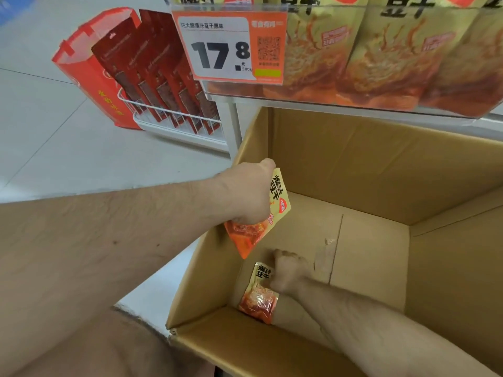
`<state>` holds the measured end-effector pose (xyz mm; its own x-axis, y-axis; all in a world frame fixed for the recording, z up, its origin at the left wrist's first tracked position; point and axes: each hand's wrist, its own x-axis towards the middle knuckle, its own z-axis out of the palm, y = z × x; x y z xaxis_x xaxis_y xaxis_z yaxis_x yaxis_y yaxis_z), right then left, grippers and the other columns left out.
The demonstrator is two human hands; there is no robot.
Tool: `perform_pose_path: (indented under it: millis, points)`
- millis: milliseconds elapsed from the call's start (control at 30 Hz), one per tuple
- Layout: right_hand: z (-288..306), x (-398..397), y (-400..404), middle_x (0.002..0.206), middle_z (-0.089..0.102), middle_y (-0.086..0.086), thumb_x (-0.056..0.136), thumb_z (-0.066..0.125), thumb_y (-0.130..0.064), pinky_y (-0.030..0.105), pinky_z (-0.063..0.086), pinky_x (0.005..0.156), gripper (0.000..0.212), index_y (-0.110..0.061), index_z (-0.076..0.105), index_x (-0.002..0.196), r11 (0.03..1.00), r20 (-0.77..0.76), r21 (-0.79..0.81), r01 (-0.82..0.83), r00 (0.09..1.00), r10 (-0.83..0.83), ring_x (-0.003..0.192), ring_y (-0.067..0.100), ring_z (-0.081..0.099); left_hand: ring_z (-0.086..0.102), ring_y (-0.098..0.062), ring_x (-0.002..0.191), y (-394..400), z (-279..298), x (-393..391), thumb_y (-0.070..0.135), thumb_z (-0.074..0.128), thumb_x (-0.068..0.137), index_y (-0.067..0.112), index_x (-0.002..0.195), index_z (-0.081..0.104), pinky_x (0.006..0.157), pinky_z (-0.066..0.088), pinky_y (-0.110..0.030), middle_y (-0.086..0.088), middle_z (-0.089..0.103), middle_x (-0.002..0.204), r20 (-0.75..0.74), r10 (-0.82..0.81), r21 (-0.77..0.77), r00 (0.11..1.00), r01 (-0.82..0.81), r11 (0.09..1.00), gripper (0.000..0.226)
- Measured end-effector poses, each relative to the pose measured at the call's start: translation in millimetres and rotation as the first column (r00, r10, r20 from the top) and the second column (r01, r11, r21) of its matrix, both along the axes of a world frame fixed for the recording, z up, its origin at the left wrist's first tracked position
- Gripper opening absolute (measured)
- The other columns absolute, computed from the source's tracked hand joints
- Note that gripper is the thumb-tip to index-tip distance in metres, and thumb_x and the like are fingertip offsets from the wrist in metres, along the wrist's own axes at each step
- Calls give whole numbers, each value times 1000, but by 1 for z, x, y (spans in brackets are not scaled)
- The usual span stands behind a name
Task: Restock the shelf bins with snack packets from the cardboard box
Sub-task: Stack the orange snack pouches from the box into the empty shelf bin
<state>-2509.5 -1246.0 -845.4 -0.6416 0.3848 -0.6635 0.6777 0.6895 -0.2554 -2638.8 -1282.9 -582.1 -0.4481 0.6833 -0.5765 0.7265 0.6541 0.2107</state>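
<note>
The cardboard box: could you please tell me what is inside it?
Inside the cardboard box lies one snack packet near the left wall, with the right hand on it. The arm hides part of the floor. The left hand holds another packet above.

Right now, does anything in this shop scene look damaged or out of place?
Nothing much stands out. The cardboard box has torn tape on its floor seam, normal for a used carton. Each hand holds a snack packet: left hand above the box, right hand near the bottom. The price tag hangs slightly tilted.
</note>
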Motion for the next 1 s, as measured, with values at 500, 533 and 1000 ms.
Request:
perform_pose_path:
  millis: [500, 533, 1000]
  points:
    - [91, 26, 78, 104, 75, 7, 82, 77, -12, 30, 56, 85, 26, -8, 71, 107, 874, 2, -415, 251, 961, -275, 100, 23, 70, 63, -22, 100, -5, 6, -6, 9, 68, 89, 22, 128, 49, 78, 56, -35, 2, 63, 112, 303, 136, 171, 943, -194, 966, 44]
    - [118, 34, 89, 102, 75, 6, 82, 77, -12, 32, 56, 87, 20, -11, 71, 101, 870, -30, -423, 254, 955, -294, 98, 23, 71, 63, -21, 99, -5, 9, -5, 9, 66, 90, 22, 127, 49, 78, 57, -36, 1, 64, 111, 320, 138, 182, 937, -204, 962, 43]
    - [373, 112, 88, 87, 77, 10, 82, 77, -13, 47, 55, 92, 14, -5, 73, 94, 815, -529, -415, 405, 621, -578, 83, 24, 72, 71, -27, 103, 6, 90, 76, 17, 43, 105, 18, 112, 66, 98, 52, -49, -8, 74, 110, 794, -35, 382, 607, -452, 806, 24]
